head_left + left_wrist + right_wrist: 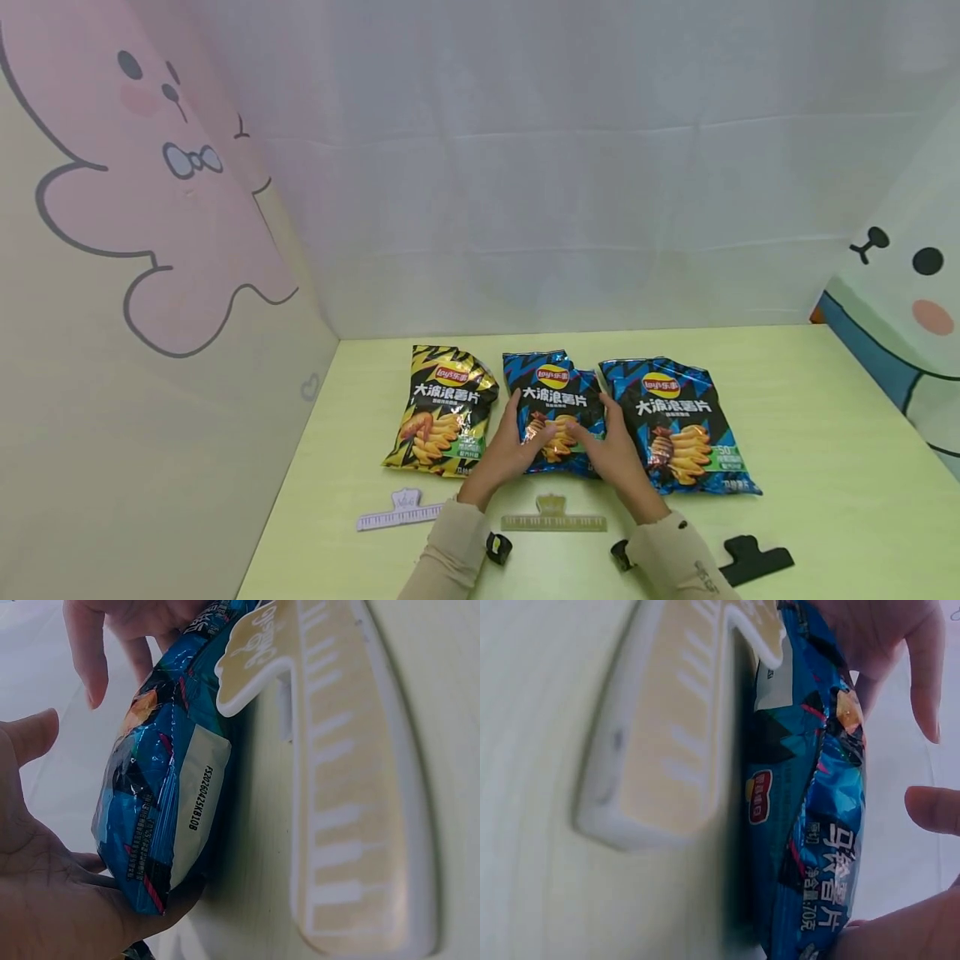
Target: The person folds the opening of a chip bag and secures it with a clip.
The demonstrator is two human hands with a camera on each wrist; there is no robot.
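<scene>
Both hands hold the middle bag of potato chips, a blue and black Lay's bag lying face up. My left hand grips its left side and my right hand its right side, thumbs over the front. In the left wrist view, fingers of the left hand reach under the bag's edge. The right wrist view shows the bag's bottom seam between the two hands. Just in front of the bag lies a gold sealing clip with a piano-key pattern and a crown-shaped handle.
A yellow and black chip bag lies to the left, a larger blue chip bag to the right. A white piano-key clip is at the front left, a black clip beside the right sleeve. A pale curtain stands behind the table.
</scene>
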